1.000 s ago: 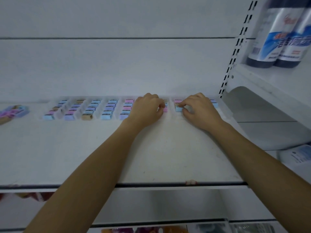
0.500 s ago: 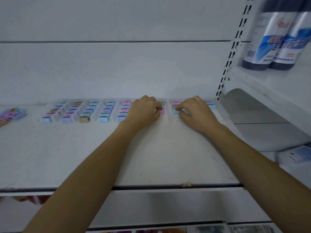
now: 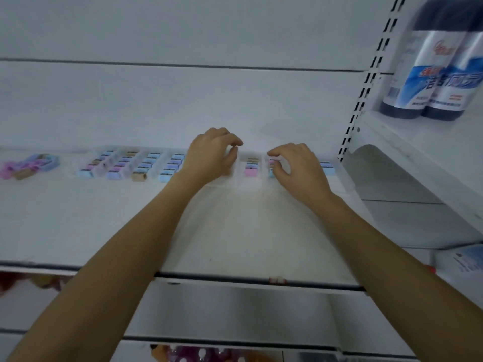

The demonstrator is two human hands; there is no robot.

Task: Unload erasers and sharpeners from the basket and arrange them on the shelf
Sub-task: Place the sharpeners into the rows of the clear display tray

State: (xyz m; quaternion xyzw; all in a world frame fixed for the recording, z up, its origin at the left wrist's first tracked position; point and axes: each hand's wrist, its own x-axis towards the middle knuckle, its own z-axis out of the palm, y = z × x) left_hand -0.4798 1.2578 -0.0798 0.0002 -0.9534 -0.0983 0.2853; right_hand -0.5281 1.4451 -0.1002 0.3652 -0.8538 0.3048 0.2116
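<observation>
Small pastel sharpeners [image 3: 167,169] lie in rows inside a clear divided tray [image 3: 241,176] at the back of the white shelf [image 3: 235,231]. My left hand [image 3: 210,155] hovers over the tray's middle with fingers curled and thumb meeting the fingertips; what it pinches is blurred. A pink sharpener [image 3: 249,172] sits just right of it. My right hand [image 3: 296,167] rests on the neighbouring row, its thumb and curled fingers around a blue sharpener [image 3: 271,174]. More pieces [image 3: 326,167] show beyond its knuckles.
A loose heap of pink, blue and tan pieces [image 3: 28,165] lies at the shelf's far left. Dark bottles with blue labels [image 3: 433,74] stand on the higher shelf to the right, past the slotted upright [image 3: 366,82]. Lower shelves hold coloured goods [image 3: 198,355].
My left hand has lifted off the pink sharpener and moved up and back, uncovering its row. My right hand stays at the blue sharpener.
</observation>
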